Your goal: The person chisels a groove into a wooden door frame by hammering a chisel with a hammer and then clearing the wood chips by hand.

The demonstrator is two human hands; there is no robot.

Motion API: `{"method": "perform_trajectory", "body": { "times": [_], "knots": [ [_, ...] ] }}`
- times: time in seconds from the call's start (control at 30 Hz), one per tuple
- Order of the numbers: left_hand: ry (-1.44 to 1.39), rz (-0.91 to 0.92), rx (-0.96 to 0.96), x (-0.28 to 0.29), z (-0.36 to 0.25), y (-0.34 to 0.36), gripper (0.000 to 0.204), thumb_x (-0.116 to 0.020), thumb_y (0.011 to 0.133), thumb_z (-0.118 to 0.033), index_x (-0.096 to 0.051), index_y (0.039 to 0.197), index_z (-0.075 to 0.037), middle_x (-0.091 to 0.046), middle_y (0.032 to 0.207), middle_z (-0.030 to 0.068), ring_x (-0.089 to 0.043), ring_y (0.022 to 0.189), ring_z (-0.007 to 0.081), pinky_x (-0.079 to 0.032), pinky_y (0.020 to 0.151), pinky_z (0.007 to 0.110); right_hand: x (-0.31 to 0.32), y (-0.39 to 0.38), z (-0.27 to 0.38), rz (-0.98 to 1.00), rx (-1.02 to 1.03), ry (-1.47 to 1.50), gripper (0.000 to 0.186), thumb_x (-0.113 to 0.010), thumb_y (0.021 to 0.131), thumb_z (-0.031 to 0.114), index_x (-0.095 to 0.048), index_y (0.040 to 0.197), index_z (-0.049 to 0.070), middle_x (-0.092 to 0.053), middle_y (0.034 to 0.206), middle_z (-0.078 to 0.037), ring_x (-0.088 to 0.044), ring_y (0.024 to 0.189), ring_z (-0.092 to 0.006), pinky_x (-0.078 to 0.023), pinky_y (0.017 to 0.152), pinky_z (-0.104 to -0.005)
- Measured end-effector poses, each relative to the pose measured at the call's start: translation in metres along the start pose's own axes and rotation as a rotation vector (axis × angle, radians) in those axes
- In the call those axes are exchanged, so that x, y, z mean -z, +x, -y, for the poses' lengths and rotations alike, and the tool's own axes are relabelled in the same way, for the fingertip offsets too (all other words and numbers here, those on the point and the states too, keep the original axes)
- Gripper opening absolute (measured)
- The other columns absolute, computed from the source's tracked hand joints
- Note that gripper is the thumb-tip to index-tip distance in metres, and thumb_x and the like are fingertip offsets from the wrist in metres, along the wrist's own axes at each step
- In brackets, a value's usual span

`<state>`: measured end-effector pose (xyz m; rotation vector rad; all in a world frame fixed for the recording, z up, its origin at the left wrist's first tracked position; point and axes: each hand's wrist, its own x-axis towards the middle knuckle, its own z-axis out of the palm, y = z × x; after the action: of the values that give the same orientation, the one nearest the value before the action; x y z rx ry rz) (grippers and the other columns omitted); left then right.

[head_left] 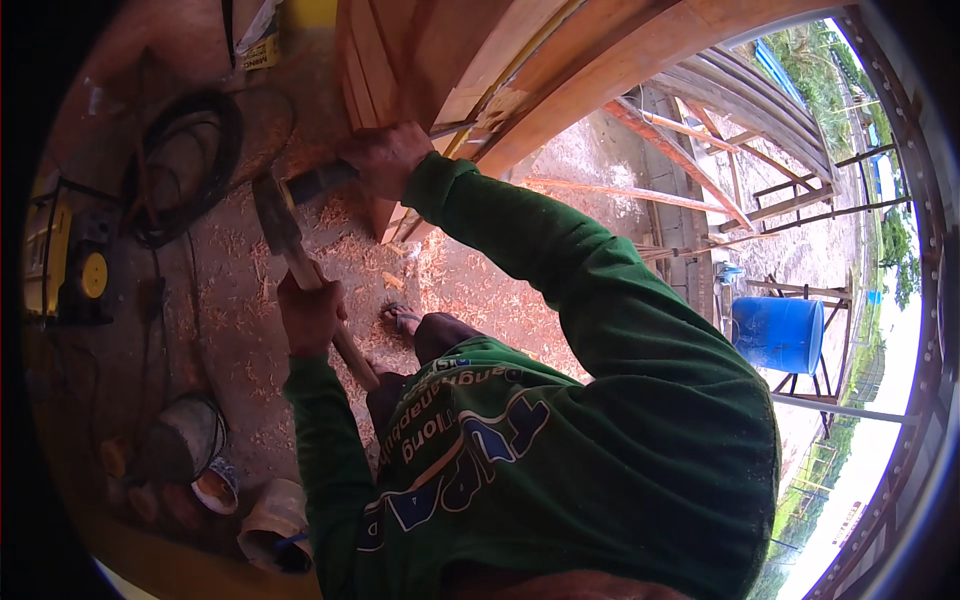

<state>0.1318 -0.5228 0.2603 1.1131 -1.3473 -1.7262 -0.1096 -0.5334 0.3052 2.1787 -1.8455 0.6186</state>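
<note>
In my right hand [388, 160], closed round it, is a chisel with a dark handle [322, 182]. Its thin metal blade [452, 128] reaches to the curved brown wooden piece [570, 65], near a yellowish strip [515, 68]. My left hand [312, 312] grips the wooden shaft of a mallet [278, 218], whose broad greyish head is at the butt of the chisel handle; whether the two touch is unclear. The lower end of the mallet shaft [355, 362] comes close to my leg. Green sleeves cover both my arms.
Wood shavings [450, 270] litter the floor round my foot [402, 320]. On the left lie a coiled black hose [185, 165] and a yellow-black machine [75, 262]. Buckets [275, 525] stand at lower left. Timber framing [690, 165] and a blue drum [778, 333] are at right.
</note>
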Motion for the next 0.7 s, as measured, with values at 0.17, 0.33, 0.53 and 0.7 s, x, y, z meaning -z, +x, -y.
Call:
{"method": "perform_trajectory", "body": {
  "times": [0.17, 0.33, 0.53, 0.7],
  "knots": [
    [0.118, 0.068, 0.029, 0.014, 0.002, -0.002, 0.016, -0.06, 0.071, 0.002, -0.046, 0.078, -0.002, -0.05, 0.059, 0.0056, -0.052, 0.044, 0.0155, -0.044, 0.041, 0.03, 0.0, 0.0, -0.002, 0.022, -0.016, -0.027, 0.022, -0.068, 0.069, 0.02, -0.068, 0.091, 0.017, -0.065, 0.08, -0.004, -0.067, 0.072, -0.0255, -0.054, 0.059, -0.0382],
    [0.135, 0.056, -0.006, 0.0, 0.007, -0.001, 0.015, -0.059, 0.07, 0.003, -0.047, 0.077, -0.003, -0.048, 0.054, 0.0043, -0.052, 0.043, 0.0155, -0.043, 0.042, 0.029, -0.002, 0.005, 0.007, 0.049, 0.014, -0.072, 0.017, -0.068, 0.069, 0.02, -0.066, 0.085, 0.016, -0.064, 0.075, -0.003, -0.067, 0.069, -0.0246, -0.054, 0.056, -0.0378],
    [-0.144, -0.005, 0.022, -0.003, 0.02, -0.005, 0.015, -0.059, 0.071, 0.003, -0.046, 0.077, -0.002, -0.046, 0.054, 0.0031, -0.051, 0.043, 0.0153, -0.042, 0.041, 0.029, -0.011, -0.004, -0.005, 0.057, 0.024, -0.077, 0.012, -0.067, 0.071, 0.021, -0.064, 0.081, 0.016, -0.062, 0.07, -0.002, -0.065, 0.062, -0.0244, -0.052, 0.052, -0.0397],
    [-0.058, 0.058, 0.032, -0.005, 0.014, -0.007, 0.016, -0.059, 0.071, 0.004, -0.044, 0.075, -0.003, -0.046, 0.057, 0.0038, -0.05, 0.043, 0.0142, -0.042, 0.041, 0.029, -0.009, -0.005, -0.003, 0.028, 0.028, -0.087, 0.012, -0.068, 0.07, 0.021, -0.063, 0.079, 0.016, -0.061, 0.069, -0.002, -0.065, 0.062, -0.0244, -0.051, 0.052, -0.0393]
  ]
}}
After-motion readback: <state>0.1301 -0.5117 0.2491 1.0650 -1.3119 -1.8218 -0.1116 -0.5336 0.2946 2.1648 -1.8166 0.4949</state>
